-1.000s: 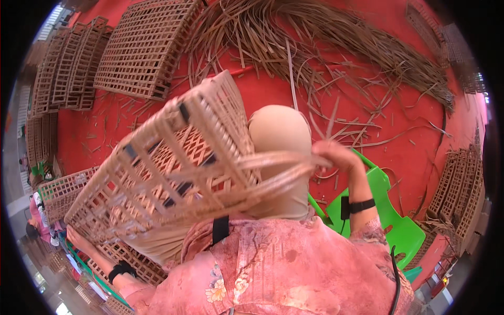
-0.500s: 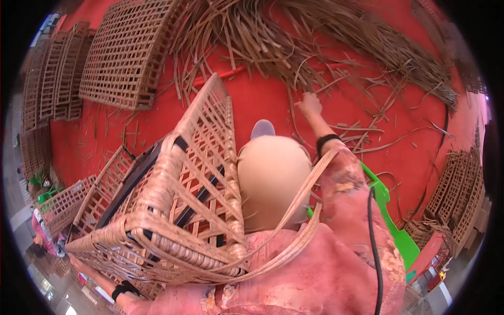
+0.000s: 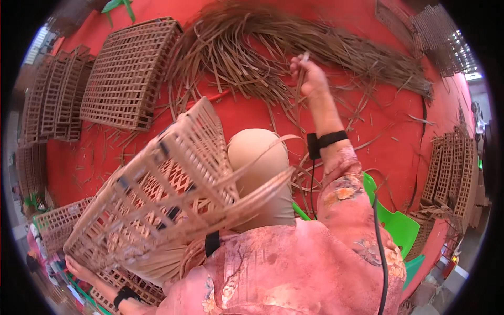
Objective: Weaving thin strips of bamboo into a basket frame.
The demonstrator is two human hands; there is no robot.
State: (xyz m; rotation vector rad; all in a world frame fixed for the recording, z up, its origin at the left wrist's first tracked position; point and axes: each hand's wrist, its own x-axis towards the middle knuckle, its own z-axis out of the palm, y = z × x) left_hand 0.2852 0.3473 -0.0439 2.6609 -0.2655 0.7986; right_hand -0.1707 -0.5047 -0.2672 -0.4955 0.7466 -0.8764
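Note:
A light-brown woven basket [image 3: 157,181] rests tilted across my lap, with loose strips trailing from its right side over my knee. My left hand [image 3: 80,269] grips the basket's lower left corner from beneath; part of its fingers is hidden. My right hand [image 3: 310,76] is stretched out over a big heap of brown woven-cane strips [image 3: 247,63]. Its fingers are closed on a thin flat strip [image 3: 300,97] that hangs down past the wrist.
Stacked lattice panels stand at the far left [image 3: 58,97], beside a larger woven panel [image 3: 126,73]. More panels [image 3: 451,178] lean at the right. Part of a green plastic chair [image 3: 396,226] shows by my right side. Strip scraps litter the red floor covering [image 3: 79,173].
My right hand has risen away from the heap's near edge, with a strip in its fingers. The basket has tipped, its open lattice turning toward me. The view has shifted slightly.

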